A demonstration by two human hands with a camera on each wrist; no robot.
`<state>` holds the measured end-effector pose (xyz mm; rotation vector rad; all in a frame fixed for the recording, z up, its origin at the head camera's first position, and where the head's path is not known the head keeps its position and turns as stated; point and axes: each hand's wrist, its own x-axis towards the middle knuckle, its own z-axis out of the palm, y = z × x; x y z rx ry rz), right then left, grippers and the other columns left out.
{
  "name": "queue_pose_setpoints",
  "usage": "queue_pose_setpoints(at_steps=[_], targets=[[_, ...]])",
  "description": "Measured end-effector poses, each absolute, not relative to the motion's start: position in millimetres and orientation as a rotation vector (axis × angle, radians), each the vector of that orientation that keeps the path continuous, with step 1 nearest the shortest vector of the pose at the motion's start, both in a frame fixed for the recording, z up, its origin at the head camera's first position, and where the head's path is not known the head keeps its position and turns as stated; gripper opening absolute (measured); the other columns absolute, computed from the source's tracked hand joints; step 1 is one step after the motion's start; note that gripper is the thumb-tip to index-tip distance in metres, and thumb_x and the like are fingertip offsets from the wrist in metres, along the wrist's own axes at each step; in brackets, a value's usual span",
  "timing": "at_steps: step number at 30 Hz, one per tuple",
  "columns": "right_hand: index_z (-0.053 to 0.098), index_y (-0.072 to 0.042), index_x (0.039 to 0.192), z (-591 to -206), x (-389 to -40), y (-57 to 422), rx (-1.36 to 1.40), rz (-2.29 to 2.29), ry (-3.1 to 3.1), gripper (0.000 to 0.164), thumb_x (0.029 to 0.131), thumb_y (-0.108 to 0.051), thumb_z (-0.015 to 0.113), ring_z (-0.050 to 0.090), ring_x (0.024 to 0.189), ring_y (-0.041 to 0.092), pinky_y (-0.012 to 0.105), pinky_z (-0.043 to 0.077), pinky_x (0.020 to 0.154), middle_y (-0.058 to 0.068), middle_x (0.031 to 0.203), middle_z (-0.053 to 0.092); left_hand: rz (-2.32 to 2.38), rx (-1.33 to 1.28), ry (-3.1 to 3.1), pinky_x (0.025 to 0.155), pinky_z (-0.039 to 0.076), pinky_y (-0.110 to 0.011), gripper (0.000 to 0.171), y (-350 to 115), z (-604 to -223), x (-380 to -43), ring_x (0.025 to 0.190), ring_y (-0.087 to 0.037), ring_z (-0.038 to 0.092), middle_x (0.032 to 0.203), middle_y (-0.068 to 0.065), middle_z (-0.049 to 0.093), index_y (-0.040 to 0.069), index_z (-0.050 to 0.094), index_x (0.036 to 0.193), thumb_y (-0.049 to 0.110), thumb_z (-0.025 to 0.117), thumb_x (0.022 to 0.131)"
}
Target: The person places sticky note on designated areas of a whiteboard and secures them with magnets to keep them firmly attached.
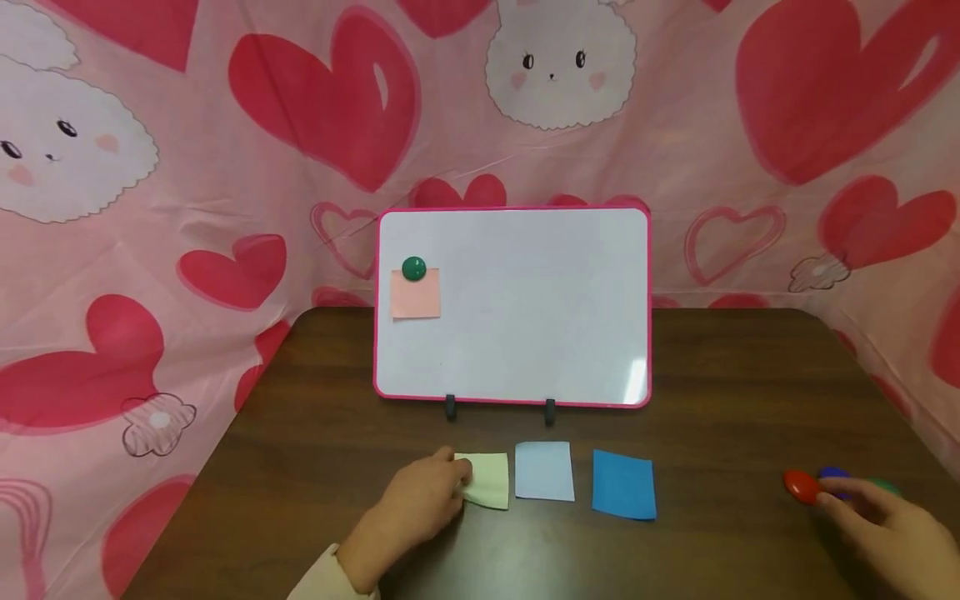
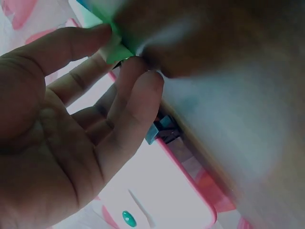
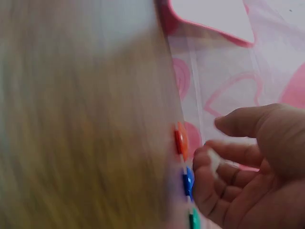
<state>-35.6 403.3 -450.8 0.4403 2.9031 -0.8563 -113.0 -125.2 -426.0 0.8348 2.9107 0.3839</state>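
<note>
Head view, lower centre-left: we have the left hand (image 1: 420, 502) pinching the left edge of a pale yellow-green square paper note (image 1: 491, 482); left wrist view agrees, note between thumb and fingers, upper left of that frame. Right of it in the head view we log a pale blue square paper note (image 1: 543, 472), then a bright blue square paper note (image 1: 624, 486), both flat on the dark brown wooden table (image 1: 720, 375). Lower right, we get the right hand (image 1: 903, 533), well apart from the left, beside a glossy red round magnet (image 1: 800, 487), a dark blue round magnet (image 1: 831, 472) and a green round magnet (image 1: 887, 485). Right wrist view shows its thumb and index apart, a gap to the red one, nothing gripped. Centre, we note a pink-framed whiteboard (image 1: 525, 325) on small black feet (image 1: 450, 407); its upper left carries a pink square paper note (image 1: 416, 302) under a dark green round magnet (image 1: 414, 268). Behind, we tag pink heart-print cloth (image 1: 225, 208)
</note>
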Motion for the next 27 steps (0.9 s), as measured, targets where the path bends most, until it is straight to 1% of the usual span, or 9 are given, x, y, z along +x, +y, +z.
queue_pose_setpoints(at_steps=[2,5,8,10,12,15,18,22,27], targets=[[0.043,0.015,0.136,-453.9,-37.1,403.0,0.397,-0.845,2.853,0.068,0.106,-0.045,0.048,0.056,0.064,0.014,0.028,0.046,0.054,-0.001,0.079,0.063,0.363,0.854,2.964,0.05,0.045,-0.031,0.017,-125.9,-427.1,-114.7,0.061,-0.016,0.054,0.079,0.001,0.056,0.015,0.07,0.091,0.005,0.077,0.079],[0.038,0.017,0.139,-457.0,-40.1,401.9,0.322,-0.84,2.846,0.068,0.107,-0.043,0.046,0.055,0.062,0.014,0.028,0.046,0.052,0.001,0.079,0.059,0.337,0.858,3.068,0.045,0.043,-0.035,0.016,-127.4,-427.8,-117.1,0.057,-0.018,0.054,0.068,0.002,0.056,0.017,0.065,0.082,0.005,0.076,0.08],[0.039,0.015,0.139,-458.8,-42.2,400.2,0.278,-0.802,2.908,0.064,0.108,-0.04,0.047,0.051,0.058,0.014,0.027,0.043,0.05,0.001,0.077,0.058,0.354,0.845,3.125,0.043,0.041,-0.037,0.017,-129.2,-428.0,-119.8,0.053,-0.017,0.051,0.062,0.004,0.055,0.017,0.063,0.08,0.006,0.075,0.081],[0.04,0.014,0.139,-459.2,-43.8,399.5,0.257,-0.76,2.934,0.063,0.108,-0.04,0.047,0.048,0.057,0.014,0.027,0.041,0.049,0.001,0.077,0.057,0.399,0.826,3.108,0.046,0.043,-0.036,0.014,-130.1,-427.2,-121.6,0.054,-0.016,0.051,0.065,0.004,0.059,0.016,0.067,0.084,0.005,0.074,0.082],[0.041,0.014,0.138,-459.5,-44.9,399.0,0.239,-0.72,2.95,0.064,0.107,-0.041,0.047,0.046,0.057,0.014,0.027,0.039,0.048,0.0,0.077,0.057,0.467,0.805,3.06,0.051,0.045,-0.035,0.012,-130.7,-425.9,-123.3,0.059,-0.015,0.052,0.072,0.002,0.063,0.013,0.071,0.09,0.004,0.073,0.083],[0.04,0.014,0.138,-459.6,-47.2,398.5,0.225,-0.686,2.945,0.066,0.107,-0.044,0.047,0.045,0.056,0.014,0.027,0.037,0.048,-0.001,0.076,0.055,0.561,0.767,2.981,0.059,0.05,-0.035,0.012,-131.5,-423.0,-125.1,0.067,-0.014,0.054,0.083,-0.002,0.069,0.008,0.074,0.095,0.001,0.071,0.085],[0.04,0.014,0.137,-460.0,-49.3,398.0,0.225,-0.666,2.942,0.067,0.106,-0.045,0.048,0.044,0.056,0.014,0.027,0.036,0.048,-0.002,0.074,0.053,0.604,0.739,2.936,0.067,0.054,-0.037,0.012,-132.8,-420.6,-126.6,0.075,-0.015,0.06,0.091,-0.004,0.071,0.006,0.075,0.097,0.002,0.072,0.086],[0.04,0.014,0.136,-460.4,-52.0,397.8,0.23,-0.65,2.926,0.068,0.105,-0.046,0.049,0.044,0.057,0.014,0.027,0.035,0.05,-0.002,0.072,0.051,0.62,0.735,2.913,0.071,0.055,-0.039,0.011,-134.9,-419.3,-128.5,0.081,-0.016,0.064,0.093,-0.003,0.071,0.008,0.077,0.098,0.005,0.076,0.087],[0.04,0.014,0.136,-461.8,-52.8,398.9,0.207,-0.648,2.919,0.067,0.106,-0.044,0.05,0.045,0.058,0.015,0.027,0.036,0.05,-0.002,0.074,0.052,0.682,0.739,2.903,0.069,0.055,-0.036,0.011,-137.2,-420.4,-130.7,0.076,-0.01,0.061,0.092,0.001,0.073,0.01,0.078,0.098,0.005,0.077,0.088]])
